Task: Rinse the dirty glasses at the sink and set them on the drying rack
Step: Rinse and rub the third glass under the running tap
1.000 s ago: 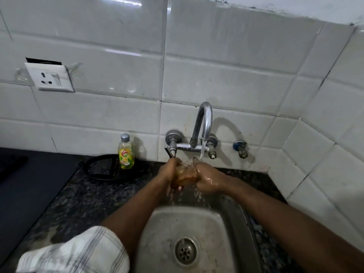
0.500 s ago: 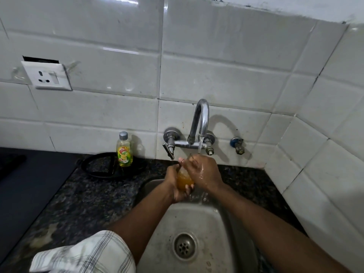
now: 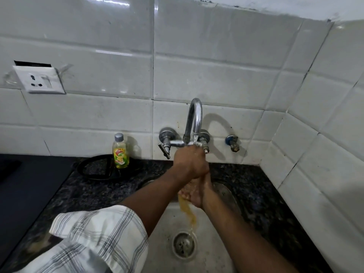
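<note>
Since half a second ago the left hand has swung over the top, so it now sits farther from the camera and above the right hand, just under the spout of the tap, and a yellow-orange liquid that was inside the glass then now streams down toward the drain of the sink. The glass itself is almost wholly hidden: the left fist is curled closed over where it must be, and the right hand is cupped against it from below, fingers bent and wet, so neither its rim nor its base can be made out. From the pour alone (the stream leaves at the near, lower edge of the hands) its mouth appears tipped down and toward the camera, its long axis steeply slanted, though I cannot tell the exact angle. It is over the far part of the basin, below the tap. The left forearm runs out of a rolled checked sleeve at the near left; the right arm is cut off at the bottom edge. A soap bottle stands upright on the dark counter to the left.
</note>
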